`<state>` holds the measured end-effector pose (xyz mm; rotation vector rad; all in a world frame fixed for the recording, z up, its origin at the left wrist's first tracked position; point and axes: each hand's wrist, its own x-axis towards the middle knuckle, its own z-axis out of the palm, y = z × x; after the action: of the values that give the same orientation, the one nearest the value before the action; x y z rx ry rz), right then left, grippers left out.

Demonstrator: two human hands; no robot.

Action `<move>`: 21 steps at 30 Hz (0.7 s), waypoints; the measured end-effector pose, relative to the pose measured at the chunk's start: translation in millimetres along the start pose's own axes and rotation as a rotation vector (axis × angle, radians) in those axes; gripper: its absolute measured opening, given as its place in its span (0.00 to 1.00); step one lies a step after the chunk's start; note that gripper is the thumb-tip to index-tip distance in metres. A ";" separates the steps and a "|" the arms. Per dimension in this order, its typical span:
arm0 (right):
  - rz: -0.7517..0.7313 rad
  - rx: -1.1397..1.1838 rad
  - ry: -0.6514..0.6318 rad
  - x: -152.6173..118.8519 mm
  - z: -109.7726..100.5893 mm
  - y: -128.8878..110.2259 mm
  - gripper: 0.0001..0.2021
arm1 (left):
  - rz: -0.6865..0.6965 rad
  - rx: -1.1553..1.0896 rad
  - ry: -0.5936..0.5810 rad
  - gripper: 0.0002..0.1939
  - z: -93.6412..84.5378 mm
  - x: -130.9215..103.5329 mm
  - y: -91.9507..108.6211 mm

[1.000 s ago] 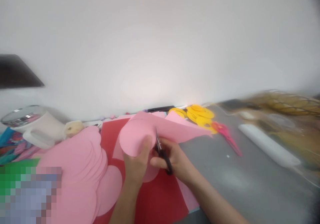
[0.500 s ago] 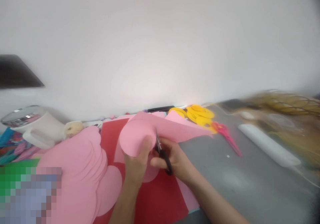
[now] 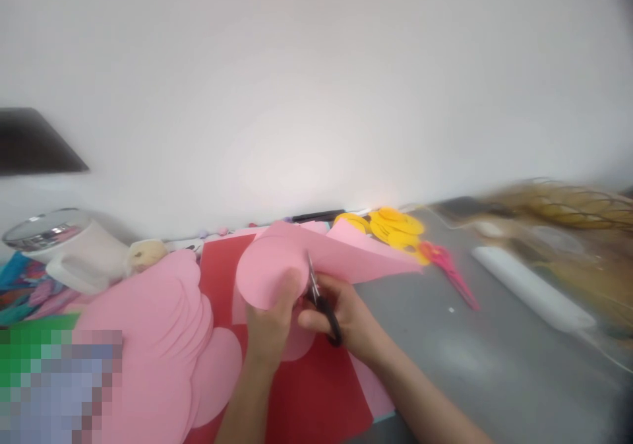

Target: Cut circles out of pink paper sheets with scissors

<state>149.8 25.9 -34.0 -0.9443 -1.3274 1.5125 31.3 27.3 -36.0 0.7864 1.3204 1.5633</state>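
My left hand (image 3: pixel 277 305) grips a round-edged piece of pink paper (image 3: pixel 264 266), thumb on top. In my right hand (image 3: pixel 341 309) are black-handled scissors (image 3: pixel 326 315), their blades pointing up at the right edge of the round part. A pointed flap of the pink paper (image 3: pixel 356 256) stretches away to the right from the blades. Red paper (image 3: pixel 316 394) lies beneath both hands, with another pink disc partly hidden under them. Left of my hands, many pink discs (image 3: pixel 143 312) are piled in overlapping layers.
Yellow discs (image 3: pixel 395 226) and pink scissors (image 3: pixel 450 272) lie beyond my right hand. A white power strip (image 3: pixel 531 289) rests on the grey table (image 3: pixel 445 365) at right. At left stand a white round-topped object (image 3: pixel 89 253) and a small beige item (image 3: pixel 147 254).
The round pink piece and both hands have hardly moved. The pink paper's lower left edge beneath the round part has shifted slightly to the right.
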 end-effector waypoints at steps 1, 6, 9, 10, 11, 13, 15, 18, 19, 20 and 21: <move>0.001 0.006 -0.003 0.0 0.0 -0.2 0.24 | -0.003 -0.002 -0.013 0.15 -1.0 1.7 -2.4; 0.006 -0.009 -0.002 -0.5 -0.5 -0.3 0.24 | -0.004 -0.005 -0.037 0.18 -4.4 9.0 -9.8; -0.001 -0.024 0.008 -0.6 -1.2 0.5 0.25 | 0.014 -0.010 -0.021 0.17 -3.5 9.0 -9.1; -0.003 -0.023 0.011 -0.5 -1.3 0.9 0.25 | 0.018 -0.008 -0.014 0.17 -2.9 8.5 -8.4; -0.003 -0.020 0.012 -0.4 -1.3 1.5 0.25 | 0.017 -0.007 -0.010 0.17 -2.4 7.8 -7.7; -0.004 -0.016 0.011 0.0 -1.1 2.7 0.24 | 0.017 -0.009 0.000 0.17 -1.9 6.6 -6.4; -0.009 -0.013 0.009 0.5 -0.7 3.7 0.24 | 0.016 -0.001 -0.002 0.16 -2.3 5.8 -5.7; -0.009 0.006 0.006 0.9 -0.2 3.7 0.24 | 0.011 0.013 -0.013 0.16 -4.0 6.0 -6.3; -0.007 0.013 0.005 0.8 0.0 3.3 0.23 | 0.013 0.014 -0.012 0.16 -4.6 6.3 -6.8; -0.002 0.016 0.004 0.7 0.1 2.9 0.23 | 0.015 0.010 -0.013 0.16 -5.0 6.8 -7.4; 0.001 0.016 0.003 0.4 0.3 2.4 0.23 | 0.020 0.005 -0.015 0.16 -5.2 7.4 -8.1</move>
<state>149.1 26.2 -36.3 -0.9372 -1.3115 1.5199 25.7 32.2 -45.6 0.8158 1.3093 1.5676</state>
